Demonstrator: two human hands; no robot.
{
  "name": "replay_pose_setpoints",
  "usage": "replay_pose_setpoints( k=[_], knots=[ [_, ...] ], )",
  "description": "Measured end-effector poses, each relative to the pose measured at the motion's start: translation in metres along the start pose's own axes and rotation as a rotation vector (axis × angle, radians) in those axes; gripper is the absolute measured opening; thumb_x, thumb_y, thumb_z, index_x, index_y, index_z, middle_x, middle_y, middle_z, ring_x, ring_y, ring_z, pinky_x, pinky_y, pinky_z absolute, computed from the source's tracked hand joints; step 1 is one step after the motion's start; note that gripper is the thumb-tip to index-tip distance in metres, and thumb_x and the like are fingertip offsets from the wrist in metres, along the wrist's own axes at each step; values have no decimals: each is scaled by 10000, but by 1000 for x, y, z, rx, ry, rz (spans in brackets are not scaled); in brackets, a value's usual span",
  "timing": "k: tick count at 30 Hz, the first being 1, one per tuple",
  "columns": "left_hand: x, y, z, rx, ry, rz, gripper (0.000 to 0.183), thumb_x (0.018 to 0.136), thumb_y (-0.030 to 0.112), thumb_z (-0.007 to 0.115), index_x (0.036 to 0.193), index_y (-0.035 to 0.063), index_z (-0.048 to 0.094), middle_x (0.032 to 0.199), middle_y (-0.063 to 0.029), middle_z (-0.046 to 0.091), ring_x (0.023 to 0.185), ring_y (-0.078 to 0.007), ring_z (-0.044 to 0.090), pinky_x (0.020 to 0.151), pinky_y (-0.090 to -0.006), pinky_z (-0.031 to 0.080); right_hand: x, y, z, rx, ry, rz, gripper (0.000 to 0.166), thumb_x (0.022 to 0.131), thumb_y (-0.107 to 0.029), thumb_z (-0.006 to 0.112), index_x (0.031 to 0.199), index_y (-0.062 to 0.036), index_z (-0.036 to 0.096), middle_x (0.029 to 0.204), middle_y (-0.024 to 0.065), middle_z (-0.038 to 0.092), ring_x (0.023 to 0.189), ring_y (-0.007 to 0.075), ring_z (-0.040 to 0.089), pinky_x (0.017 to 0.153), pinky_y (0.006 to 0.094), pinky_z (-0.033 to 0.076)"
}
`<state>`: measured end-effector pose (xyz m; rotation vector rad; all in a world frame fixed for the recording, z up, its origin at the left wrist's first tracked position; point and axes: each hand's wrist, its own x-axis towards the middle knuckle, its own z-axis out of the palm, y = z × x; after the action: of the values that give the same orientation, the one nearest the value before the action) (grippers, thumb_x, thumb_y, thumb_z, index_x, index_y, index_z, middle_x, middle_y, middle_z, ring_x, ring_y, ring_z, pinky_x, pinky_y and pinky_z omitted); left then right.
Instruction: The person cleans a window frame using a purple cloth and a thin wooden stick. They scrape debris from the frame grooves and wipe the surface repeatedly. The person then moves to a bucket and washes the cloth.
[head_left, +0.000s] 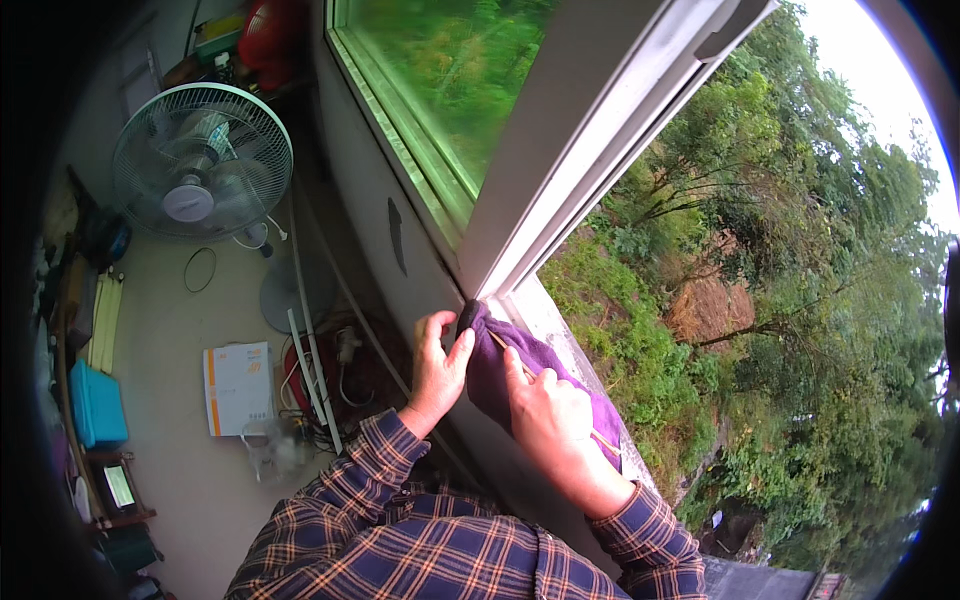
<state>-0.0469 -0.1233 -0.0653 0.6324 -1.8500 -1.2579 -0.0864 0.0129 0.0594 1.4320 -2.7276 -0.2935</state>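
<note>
A purple cloth (491, 394) lies over the sill at the lower corner of the window frame (555, 172). My right hand (551, 409) grips a thin wooden stick (606, 442), its index finger laid along it, and the stick's far tip presses into the cloth near the corner. At the cloth's dark upper end is my left hand (442, 367), thumb against the fabric and fingers apart from the thumb; whether it pinches any cloth cannot be told. Part of the pale window sill (551, 319) shows beyond the cloth.
To the left stands a fan (202, 161) with a round wire guard. On the floor are a white and orange box (240, 390), a clear plastic bag (274, 450) and long white strips (306, 367). A blue bin (99, 405) is at far left. Trees and a slope lie outside the window.
</note>
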Motion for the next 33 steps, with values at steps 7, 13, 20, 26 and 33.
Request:
replay_pose_setpoints(
  k=[7,13,20,26,33],
  knots=[
    [-1,3,11,-202,-79,-181,227,930,191,603,1010,-9,532,788,-85,600,708,-160,567,659,-311,481,26,-13,38,-161,280,-26,375,845,-139,514,1198,-114,638,595,66,558,491,192,585,383,341,453],
    [-6,-2,9,-295,-53,-234,172,932,148,595,950,-10,529,777,-57,571,708,-121,527,656,-278,462,10,12,-2,117,6,-49,507,831,-118,524,1338,-136,514,753,165,600,607,288,631,511,393,506],
    [-16,4,13,-629,-71,-469,149,952,148,568,923,7,529,811,1,530,754,-74,472,684,-239,434,-13,32,-34,165,75,19,528,780,-74,539,1289,-211,578,708,146,565,600,297,613,537,395,481],
    [-11,26,11,-892,-120,-656,132,958,155,561,907,36,533,845,7,546,784,-54,490,698,-218,440,10,20,-33,191,5,-34,529,782,-79,541,1300,-186,564,730,164,607,582,300,637,505,402,488],
    [-6,26,9,-807,-140,-618,129,952,144,567,954,18,539,860,16,565,775,-50,513,693,-210,453,27,15,-33,113,-105,-64,528,786,-73,579,1309,-51,509,752,189,640,643,328,665,546,409,536]
  ],
)
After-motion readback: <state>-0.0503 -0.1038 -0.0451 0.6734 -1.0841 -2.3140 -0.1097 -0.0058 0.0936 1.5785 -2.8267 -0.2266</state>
